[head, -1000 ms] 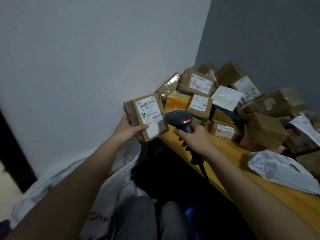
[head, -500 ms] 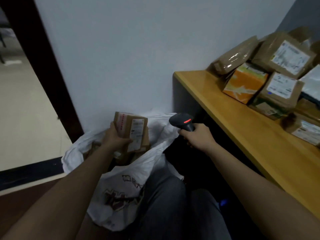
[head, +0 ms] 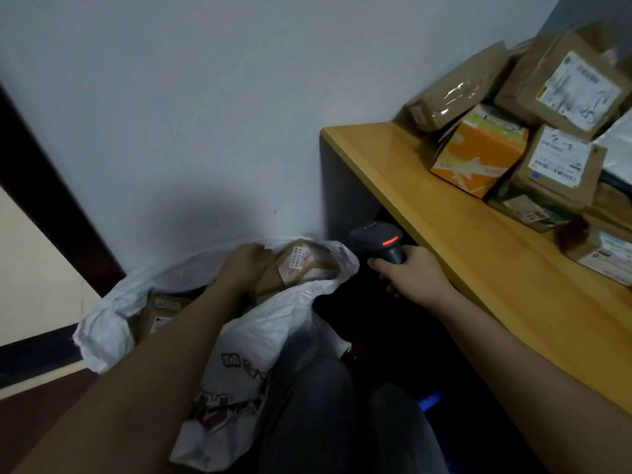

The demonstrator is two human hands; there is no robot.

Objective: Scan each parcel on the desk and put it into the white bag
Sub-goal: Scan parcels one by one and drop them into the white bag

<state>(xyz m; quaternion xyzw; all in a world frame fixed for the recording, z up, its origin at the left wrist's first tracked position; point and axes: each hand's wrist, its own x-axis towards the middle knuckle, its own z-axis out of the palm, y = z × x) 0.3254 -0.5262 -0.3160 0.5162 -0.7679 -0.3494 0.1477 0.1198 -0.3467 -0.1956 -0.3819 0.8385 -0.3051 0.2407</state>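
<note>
Bagging is the step in hand: left hand (head: 243, 265) curls on the small brown cardboard parcel (head: 273, 272) inside the crumpled white plastic bag (head: 266, 333), right hand (head: 415, 273) grips the black handheld scanner (head: 379, 242), so next it must let go and reach for the wooden desk (head: 478, 248).

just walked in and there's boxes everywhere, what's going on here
A person is scanning parcels and bagging them. The left hand is down in the mouth of the white bag on the floor, resting on a brown parcel among others already inside; whether it still has a grip on it is unclear. The right hand holds a black scanner with its red light on. More parcels, including an orange box, wait on the wooden desk.
</note>
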